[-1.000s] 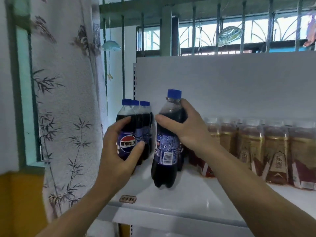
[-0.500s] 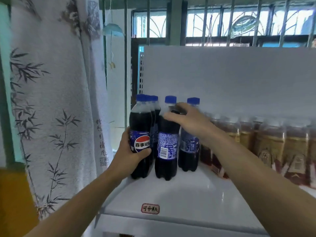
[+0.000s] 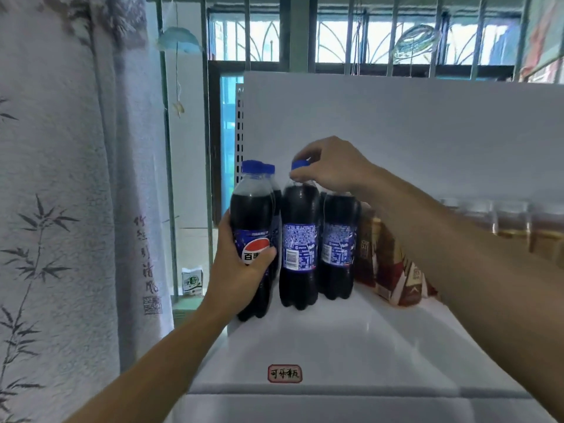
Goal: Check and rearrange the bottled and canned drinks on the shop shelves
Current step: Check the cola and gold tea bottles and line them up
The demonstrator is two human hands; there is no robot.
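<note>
Text near the cola bottle (image 3: 250, 209)
百事 is printed on its logo; a barcode is shown on the neighbouring bottle (image 3: 299, 239) to its right; the sticker (image 3: 284, 374) in front starts 可.

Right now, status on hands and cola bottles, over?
Left hand grips front cola bottle. Right hand pinches middle bottle at its cap. Both upright on shelf. Tea bottles crowd the right.

Views: one wide-angle camera, worn on the head.
Facing: forward and slightly down onto the shelf (image 3: 366, 340), toward its white back panel (image 3: 412, 132) and the barred window (image 3: 341, 35) above.
Nearness: close; the cola bottles (image 3: 299, 239) at the shelf's left end stand mid-frame, and its front edge runs low.
</note>
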